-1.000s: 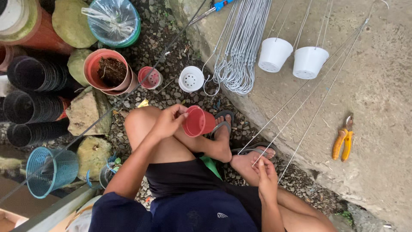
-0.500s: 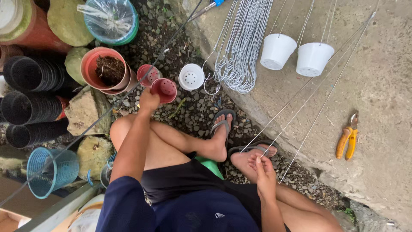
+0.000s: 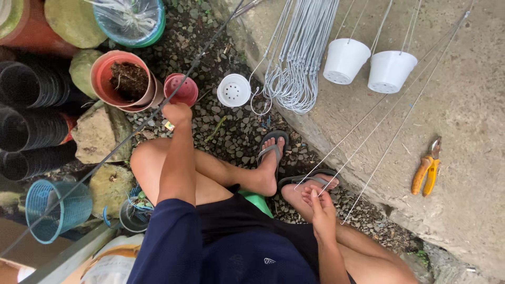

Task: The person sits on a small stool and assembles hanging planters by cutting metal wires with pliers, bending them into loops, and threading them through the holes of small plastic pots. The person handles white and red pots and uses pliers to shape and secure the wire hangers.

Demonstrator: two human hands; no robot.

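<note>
Currently, head view: left hand (image 3: 177, 113) is stretched out over the gravel (image 3: 231, 131), fingers clenched, nothing visible in them, just beside the small red pot (image 3: 181, 89). That pot sits empty against the larger terracotta pot (image 3: 123, 79) holding soil; open gravel lies between it and the white perforated pot (image 3: 234, 90). Right hand (image 3: 322, 213) rests near the right foot's sandal (image 3: 310, 181), fingers pinching thin wires (image 3: 368, 142) that run up across the concrete slab (image 3: 463, 115). The slab's edge runs diagonally beside the feet. Two white hanging pots (image 3: 368, 66) and a wire hook bundle (image 3: 302, 58) sit on the slab; orange pliers (image 3: 427, 168) lie well apart, bare concrete around them.
</note>
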